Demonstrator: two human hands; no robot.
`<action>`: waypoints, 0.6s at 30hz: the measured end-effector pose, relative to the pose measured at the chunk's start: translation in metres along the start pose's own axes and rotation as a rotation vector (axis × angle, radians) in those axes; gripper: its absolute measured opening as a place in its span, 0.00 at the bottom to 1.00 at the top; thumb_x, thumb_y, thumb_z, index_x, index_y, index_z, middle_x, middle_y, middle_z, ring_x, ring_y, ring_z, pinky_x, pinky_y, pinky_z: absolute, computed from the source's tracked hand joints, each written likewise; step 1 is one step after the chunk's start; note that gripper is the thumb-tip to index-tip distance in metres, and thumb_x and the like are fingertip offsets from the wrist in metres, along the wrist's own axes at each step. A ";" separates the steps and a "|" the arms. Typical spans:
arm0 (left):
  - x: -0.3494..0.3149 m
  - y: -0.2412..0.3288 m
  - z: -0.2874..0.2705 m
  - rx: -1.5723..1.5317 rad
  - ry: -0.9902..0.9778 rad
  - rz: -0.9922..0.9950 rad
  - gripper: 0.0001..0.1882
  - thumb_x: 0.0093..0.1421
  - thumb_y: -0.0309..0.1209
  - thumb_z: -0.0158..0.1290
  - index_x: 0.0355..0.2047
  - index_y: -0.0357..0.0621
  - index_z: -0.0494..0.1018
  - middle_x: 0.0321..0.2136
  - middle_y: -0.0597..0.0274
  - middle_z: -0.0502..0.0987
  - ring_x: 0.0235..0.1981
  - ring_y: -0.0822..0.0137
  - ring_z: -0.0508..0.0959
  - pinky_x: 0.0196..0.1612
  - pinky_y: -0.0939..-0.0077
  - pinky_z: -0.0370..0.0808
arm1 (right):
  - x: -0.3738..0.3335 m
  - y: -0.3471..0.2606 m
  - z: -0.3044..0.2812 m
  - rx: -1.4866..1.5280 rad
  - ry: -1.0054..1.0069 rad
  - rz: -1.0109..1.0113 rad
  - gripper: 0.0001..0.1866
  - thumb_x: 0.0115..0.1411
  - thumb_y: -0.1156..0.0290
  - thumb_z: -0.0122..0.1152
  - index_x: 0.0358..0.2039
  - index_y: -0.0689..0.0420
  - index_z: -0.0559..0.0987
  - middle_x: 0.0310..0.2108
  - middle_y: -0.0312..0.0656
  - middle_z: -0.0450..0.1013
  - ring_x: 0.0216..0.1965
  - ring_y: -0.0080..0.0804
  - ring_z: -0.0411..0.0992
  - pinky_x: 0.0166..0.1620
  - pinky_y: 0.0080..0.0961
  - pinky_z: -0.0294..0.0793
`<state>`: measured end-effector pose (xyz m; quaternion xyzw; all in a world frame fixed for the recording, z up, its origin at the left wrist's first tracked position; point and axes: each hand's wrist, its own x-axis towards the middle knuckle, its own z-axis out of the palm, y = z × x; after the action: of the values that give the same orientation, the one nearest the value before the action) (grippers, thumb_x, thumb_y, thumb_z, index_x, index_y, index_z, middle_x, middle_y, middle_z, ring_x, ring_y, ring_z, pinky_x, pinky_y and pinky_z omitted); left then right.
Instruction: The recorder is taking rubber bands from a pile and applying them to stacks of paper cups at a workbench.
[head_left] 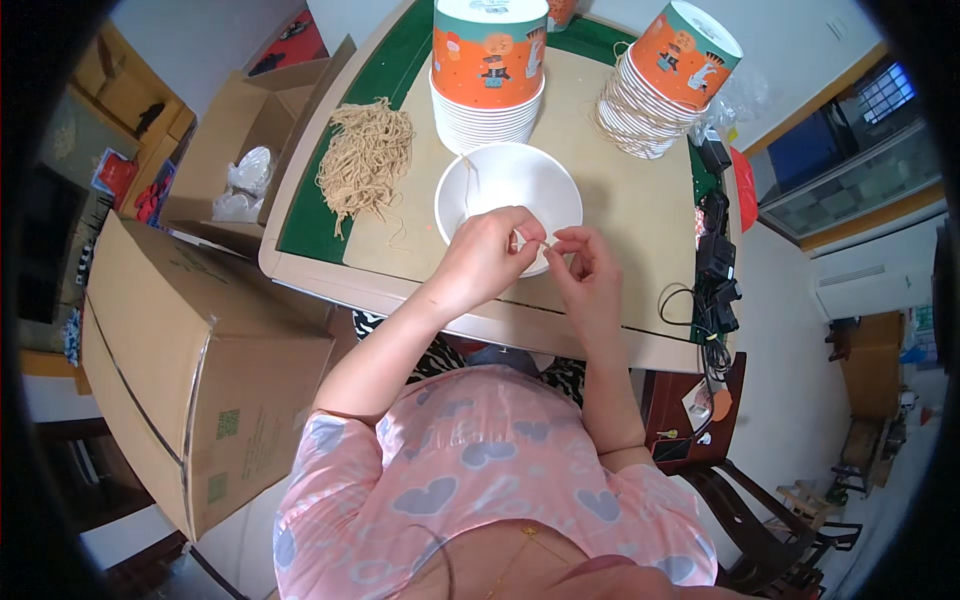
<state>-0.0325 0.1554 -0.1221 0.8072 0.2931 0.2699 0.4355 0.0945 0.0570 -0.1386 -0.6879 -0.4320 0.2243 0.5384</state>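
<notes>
A white round paper tub (508, 170) stands near the table's front edge with its open mouth toward me. A thin strand of beige twine (468, 185) hangs over its far left wall and runs down toward my left hand. My left hand (492, 250) is over the tub's front rim, thumb and forefinger pinched together. Fingertip to fingertip with it, my right hand (583, 265) also pinches at the rim's right front. A small pale bit of twine shows between the fingertips, mostly hidden. To the left lies a loose heap of beige twine (365, 155).
A tall stack of orange and green printed paper tubs (488, 70) stands behind. Another stack (665, 80), wound with twine, leans at the back right. Black adapters and cables (716, 258) line the right edge. Cardboard boxes (260, 370) stand left of the table (640, 220).
</notes>
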 end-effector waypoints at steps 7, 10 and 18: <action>0.002 0.002 -0.002 -0.036 -0.012 -0.040 0.06 0.55 0.25 0.56 0.34 0.37 0.77 0.24 0.61 0.79 0.23 0.74 0.72 0.30 0.78 0.71 | 0.000 -0.004 -0.002 -0.012 0.005 -0.002 0.11 0.53 0.76 0.61 0.38 0.58 0.75 0.25 0.34 0.74 0.16 0.15 0.58 0.21 0.17 0.59; 0.002 0.003 -0.002 -0.007 -0.049 -0.051 0.06 0.55 0.26 0.57 0.33 0.37 0.78 0.23 0.61 0.79 0.22 0.75 0.72 0.29 0.79 0.71 | 0.001 -0.001 -0.002 -0.030 0.008 -0.019 0.10 0.53 0.75 0.61 0.37 0.58 0.76 0.25 0.34 0.75 0.16 0.15 0.59 0.21 0.17 0.60; 0.003 -0.001 0.003 -0.038 -0.004 0.009 0.05 0.54 0.27 0.55 0.30 0.38 0.77 0.23 0.55 0.79 0.21 0.64 0.77 0.27 0.71 0.73 | 0.002 -0.001 -0.003 -0.094 0.004 -0.012 0.06 0.53 0.73 0.62 0.33 0.58 0.78 0.24 0.36 0.75 0.16 0.18 0.61 0.22 0.20 0.62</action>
<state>-0.0288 0.1565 -0.1232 0.8007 0.2833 0.2757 0.4502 0.0973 0.0569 -0.1363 -0.7104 -0.4451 0.1991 0.5075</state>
